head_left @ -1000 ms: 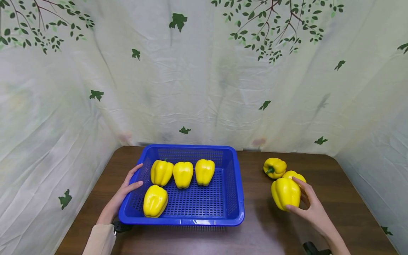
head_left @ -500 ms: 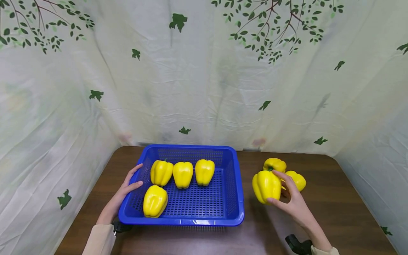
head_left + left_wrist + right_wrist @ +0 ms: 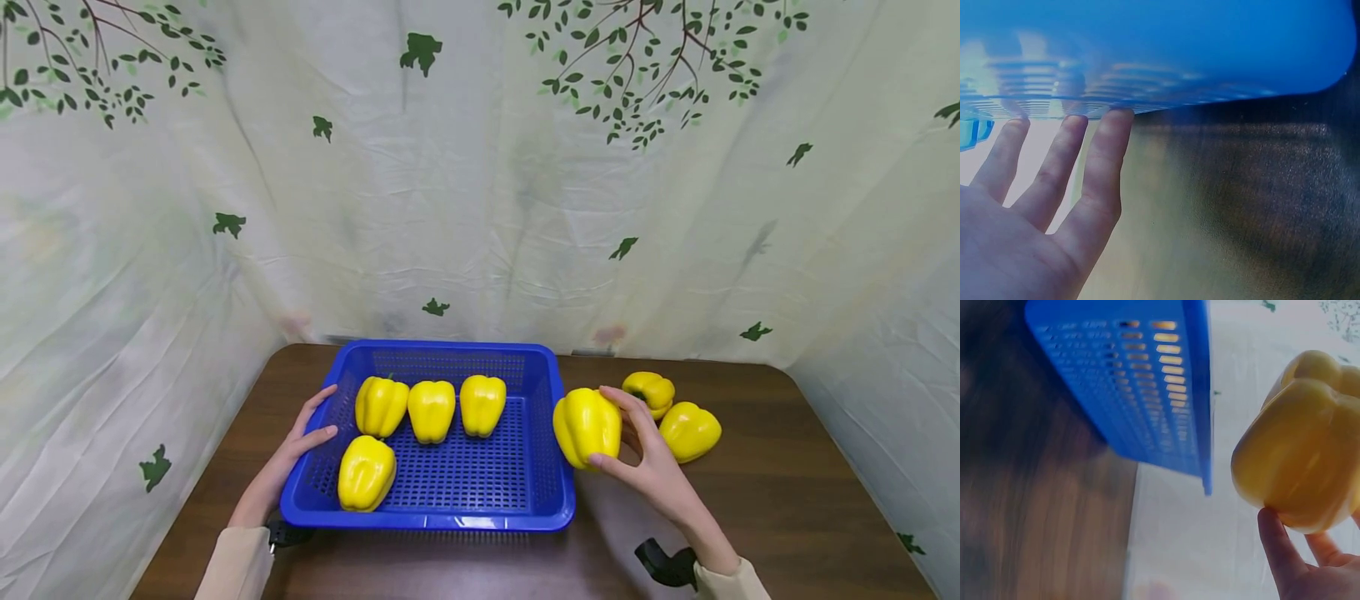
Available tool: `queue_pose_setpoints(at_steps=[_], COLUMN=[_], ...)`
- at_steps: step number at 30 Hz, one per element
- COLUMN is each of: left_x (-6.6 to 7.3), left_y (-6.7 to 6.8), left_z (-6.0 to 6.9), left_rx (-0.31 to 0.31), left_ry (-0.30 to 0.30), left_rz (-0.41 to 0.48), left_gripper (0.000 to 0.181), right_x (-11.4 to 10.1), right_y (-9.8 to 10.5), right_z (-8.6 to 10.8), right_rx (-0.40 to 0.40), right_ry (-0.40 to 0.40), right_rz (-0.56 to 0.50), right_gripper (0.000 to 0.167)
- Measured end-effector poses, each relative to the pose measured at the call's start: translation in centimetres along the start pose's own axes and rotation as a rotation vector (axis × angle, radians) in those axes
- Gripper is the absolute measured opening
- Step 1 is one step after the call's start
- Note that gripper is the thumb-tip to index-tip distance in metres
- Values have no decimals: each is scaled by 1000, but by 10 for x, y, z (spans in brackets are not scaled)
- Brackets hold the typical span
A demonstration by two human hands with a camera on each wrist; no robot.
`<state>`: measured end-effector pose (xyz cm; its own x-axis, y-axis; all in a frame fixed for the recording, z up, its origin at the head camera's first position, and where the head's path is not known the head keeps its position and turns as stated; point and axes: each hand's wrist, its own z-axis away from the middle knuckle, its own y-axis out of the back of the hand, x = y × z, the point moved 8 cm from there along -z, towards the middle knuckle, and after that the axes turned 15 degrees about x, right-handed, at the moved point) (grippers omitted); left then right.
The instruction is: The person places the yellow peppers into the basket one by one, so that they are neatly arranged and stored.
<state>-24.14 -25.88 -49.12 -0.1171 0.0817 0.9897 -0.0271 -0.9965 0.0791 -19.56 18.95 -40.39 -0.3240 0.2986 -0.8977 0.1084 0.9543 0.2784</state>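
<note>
Over the left rim of a blue plastic basket lie the thumb and forefinger of my left hand. Its other fingers, fairly straight, touch the basket's outer wall in the left wrist view. My right hand holds a yellow bell pepper between thumb and fingers, raised at the basket's right rim. In the right wrist view this bell pepper is apart from the basket wall. Several yellow bell peppers stand inside the basket, three in the back row and one bell pepper at front left.
Two more yellow bell peppers lie on the brown table to the right: a rear bell pepper and a nearer bell pepper. A pale curtain with leaf prints hangs behind and at both sides.
My right hand has carried the bell pepper leftward, from beside the two on the table to the basket's right rim. The left hand and basket have stayed put.
</note>
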Motion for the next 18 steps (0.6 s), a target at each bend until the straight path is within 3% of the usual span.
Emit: queue_pose_setpoints(at_steps=[5, 12, 18], left_x=[5, 0, 0], left_y=[-1, 1, 1], left_z=[-3, -1, -1], left_rx=[-11, 7, 0], left_ry=[-47, -3, -4], left_rz=[41, -10, 1], left_gripper=[59, 60, 60], right_x=[-8, -13, -15], right_y=[-12, -32, -51], right_z=[-2, -1, 2], right_rx=[-22, -50, -76], right_ry=[39, 34, 25], right_rz=[-22, -10, -28], right_gripper=[74, 72, 71])
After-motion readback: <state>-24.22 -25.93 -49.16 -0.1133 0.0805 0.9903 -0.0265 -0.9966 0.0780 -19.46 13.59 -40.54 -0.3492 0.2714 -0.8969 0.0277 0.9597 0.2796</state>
